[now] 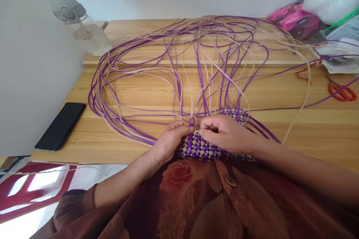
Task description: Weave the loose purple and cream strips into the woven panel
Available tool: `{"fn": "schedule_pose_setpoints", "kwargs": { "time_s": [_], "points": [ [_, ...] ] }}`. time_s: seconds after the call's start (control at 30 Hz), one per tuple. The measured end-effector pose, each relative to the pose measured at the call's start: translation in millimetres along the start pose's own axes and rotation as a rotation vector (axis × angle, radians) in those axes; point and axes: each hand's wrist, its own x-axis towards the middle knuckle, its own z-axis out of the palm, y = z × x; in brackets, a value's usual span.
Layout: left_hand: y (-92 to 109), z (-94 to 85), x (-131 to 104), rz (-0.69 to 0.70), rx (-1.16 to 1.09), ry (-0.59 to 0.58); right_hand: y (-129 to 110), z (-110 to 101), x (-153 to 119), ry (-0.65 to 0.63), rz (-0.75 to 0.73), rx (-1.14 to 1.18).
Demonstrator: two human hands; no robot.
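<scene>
A checkered purple-and-beige woven piece (203,147) lies at the table's front edge, against my clothes. Long purple and beige strips (134,43) run out of it and loop widely over the table. At its upper edge, my left hand (171,138) pinches a purple strip bent into a small loop (192,121). Close beside it, my right hand (224,130) has thumb and forefinger pressed together on a thin beige strip at the weave. Another part of the weave (234,114) shows beyond my right hand. My fingers hide some of the strips' crossings.
A clear bottle with a grey lid (81,26) stands at the back left. Nearer lies a black phone (61,126). Red-handled scissors (342,91), red cord (304,74) and a pink bundle in plastic (297,18) are at the right. A wall closes off the back.
</scene>
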Motion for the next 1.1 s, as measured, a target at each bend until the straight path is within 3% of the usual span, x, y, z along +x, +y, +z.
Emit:
{"fn": "schedule_pose_setpoints", "kwargs": {
  "time_s": [0.37,0.5,0.57,0.63,0.7,0.8,0.9,1.0,1.1],
  "points": [
    [0,3.1,-2,0.035,-0.019,0.022,15,-4,-2,-0.124,-0.121,0.198],
    [1,1.1,-4,0.015,-0.003,-0.009,18,-6,-8,-0.103,-0.132,0.117],
    [2,0.3,-6,0.003,0.009,-0.024,16,-8,-13,-0.027,-0.132,-0.012],
    [2,0.1,-7,-0.007,0.023,-0.04,12,-9,-19,0.121,-0.23,-0.188],
    [3,0.2,-7,0.001,0.044,-0.043,6,-8,-23,0.222,-0.443,-0.374],
    [1,0.2,-6,0.033,0.078,-0.017,-5,-2,-23,0.129,-0.678,-0.579],
    [-1,-0.4,-5,0.061,0.087,-0.004,-15,4,-19,0.007,-0.712,-0.65],
    [-3,-1.0,-4,0.069,0.078,0.021,-18,5,-14,0.022,-0.768,-0.523],
    [-4,-1.5,-5,0.091,0.086,0.04,-11,-1,-7,0.195,-0.603,-0.254]
  ]
}}
